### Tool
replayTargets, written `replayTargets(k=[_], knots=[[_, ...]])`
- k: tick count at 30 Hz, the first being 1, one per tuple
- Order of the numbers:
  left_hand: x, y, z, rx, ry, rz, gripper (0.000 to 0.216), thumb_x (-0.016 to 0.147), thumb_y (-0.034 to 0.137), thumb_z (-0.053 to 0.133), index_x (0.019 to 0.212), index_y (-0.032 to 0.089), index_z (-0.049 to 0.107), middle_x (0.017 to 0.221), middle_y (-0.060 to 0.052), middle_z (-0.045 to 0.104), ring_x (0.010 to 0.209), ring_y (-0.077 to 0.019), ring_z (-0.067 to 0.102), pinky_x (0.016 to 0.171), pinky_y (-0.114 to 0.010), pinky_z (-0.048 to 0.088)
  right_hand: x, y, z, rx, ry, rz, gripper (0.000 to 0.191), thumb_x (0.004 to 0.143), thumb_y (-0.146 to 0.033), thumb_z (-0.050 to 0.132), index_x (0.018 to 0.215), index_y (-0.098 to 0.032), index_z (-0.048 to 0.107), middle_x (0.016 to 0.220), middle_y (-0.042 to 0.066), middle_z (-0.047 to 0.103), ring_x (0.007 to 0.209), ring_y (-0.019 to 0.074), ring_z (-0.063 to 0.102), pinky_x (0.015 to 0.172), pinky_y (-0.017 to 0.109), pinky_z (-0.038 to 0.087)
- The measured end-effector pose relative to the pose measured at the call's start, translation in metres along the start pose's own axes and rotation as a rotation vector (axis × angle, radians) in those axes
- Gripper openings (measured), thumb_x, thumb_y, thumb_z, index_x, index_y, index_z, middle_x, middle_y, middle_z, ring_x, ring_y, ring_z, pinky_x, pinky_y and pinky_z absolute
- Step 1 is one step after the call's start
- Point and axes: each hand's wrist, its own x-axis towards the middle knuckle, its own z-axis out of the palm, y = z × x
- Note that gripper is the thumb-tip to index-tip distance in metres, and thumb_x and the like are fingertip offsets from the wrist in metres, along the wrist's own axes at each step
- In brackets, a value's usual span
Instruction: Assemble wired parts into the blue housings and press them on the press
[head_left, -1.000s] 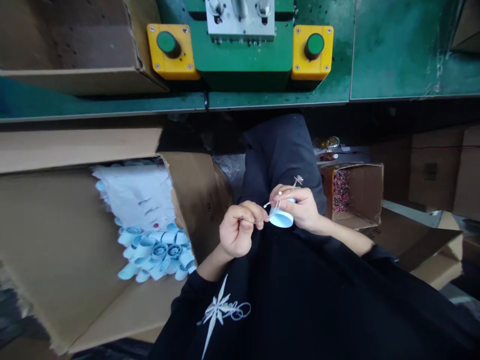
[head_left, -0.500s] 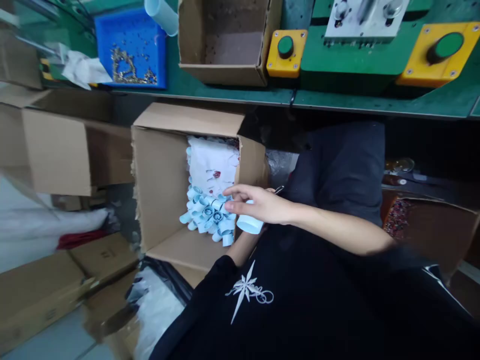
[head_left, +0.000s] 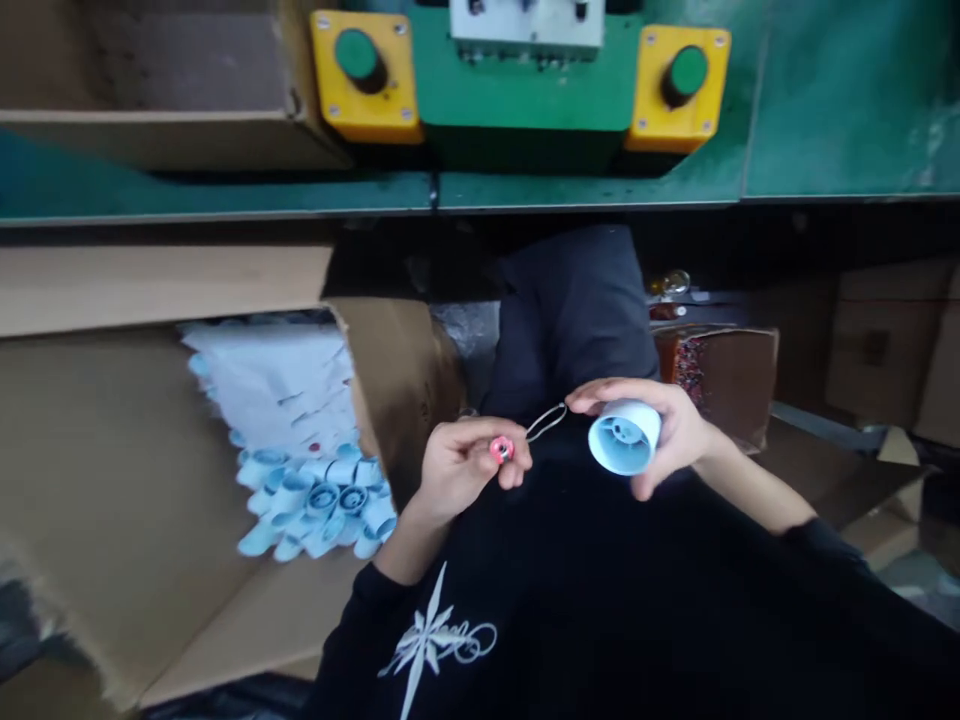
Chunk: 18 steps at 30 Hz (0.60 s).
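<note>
Tubes (head_left: 319, 505) in carton (head_left: 112, 470), left

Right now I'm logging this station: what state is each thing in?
Left hand: pinching a small red part with wire leads.
Right hand: gripping a pale blue housing, open end towards camera.
Carton: open, blue housings inside.
Green buttons: untouched.

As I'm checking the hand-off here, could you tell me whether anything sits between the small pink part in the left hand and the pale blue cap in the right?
Nothing visible does: only a thin wire crosses the gap.
</note>
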Motion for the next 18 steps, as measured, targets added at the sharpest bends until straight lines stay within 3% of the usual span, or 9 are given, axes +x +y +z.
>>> replayTargets(k=[3, 5, 7, 10, 14, 18], knots=[[0.015, 0.009, 0.02, -0.145, -0.243, 0.043, 0.03, 0.1, 0.042, 0.072, 0.12, 0.023, 0.08, 0.069, -0.002, 0.071, 0.039, -0.0053, 0.051, 0.04, -0.017, 0.05, 0.008, 0.003, -0.001, -0.267, 0.192, -0.191, 0.089, 0.056, -0.04, 0.104, 0.137, -0.027, 0.07, 0.118, 0.009, 0.079, 0.11, 0.0273, 0.076, 0.102, 0.043, 0.06], [0.023, 0.009, 0.029, -0.201, -0.309, 0.058, 0.032, 0.101, 0.043, 0.07, 0.122, 0.021, 0.079, 0.065, -0.001, 0.068, 0.037, -0.0044, 0.047, 0.038, -0.016, 0.048, 0.007, 0.008, 0.001, -0.299, 0.34, -0.2, 0.088, 0.063, -0.044, 0.101, 0.142, -0.028, 0.065, 0.121, 0.009, 0.078, 0.108, 0.0258, 0.076, 0.1, 0.042, 0.061], [0.029, 0.005, 0.034, -0.209, -0.31, 0.047, 0.031, 0.101, 0.043, 0.071, 0.12, 0.021, 0.08, 0.065, -0.001, 0.068, 0.038, -0.0043, 0.048, 0.039, -0.015, 0.048, 0.004, 0.011, 0.004, -0.314, 0.396, -0.18, 0.088, 0.067, -0.045, 0.099, 0.145, -0.029, 0.061, 0.126, 0.01, 0.076, 0.112, 0.0259, 0.075, 0.101, 0.044, 0.061], [0.038, -0.003, 0.038, -0.174, -0.249, -0.019, 0.029, 0.097, 0.044, 0.074, 0.115, 0.023, 0.082, 0.07, -0.003, 0.071, 0.044, -0.0051, 0.053, 0.044, -0.016, 0.051, 0.0, 0.012, 0.008, -0.411, 0.338, -0.227, 0.08, 0.068, -0.039, 0.1, 0.138, -0.028, 0.063, 0.126, 0.009, 0.075, 0.12, 0.0282, 0.072, 0.104, 0.048, 0.06], [0.045, -0.013, 0.039, -0.163, -0.197, -0.082, 0.029, 0.094, 0.046, 0.078, 0.11, 0.022, 0.084, 0.071, -0.004, 0.073, 0.046, -0.0058, 0.055, 0.047, -0.018, 0.054, 0.0, 0.01, 0.007, -0.507, 0.312, -0.248, 0.066, 0.068, -0.043, 0.099, 0.124, -0.026, 0.067, 0.116, 0.008, 0.078, 0.114, 0.0293, 0.074, 0.101, 0.051, 0.062], [0.045, -0.015, 0.037, -0.125, -0.145, -0.093, 0.031, 0.091, 0.049, 0.081, 0.106, 0.022, 0.085, 0.071, -0.005, 0.074, 0.046, -0.0069, 0.055, 0.046, -0.02, 0.054, 0.001, 0.008, 0.005, -0.497, 0.305, -0.298, 0.07, 0.063, -0.033, 0.102, 0.124, -0.028, 0.067, 0.114, 0.006, 0.078, 0.113, 0.0283, 0.075, 0.101, 0.049, 0.063]])
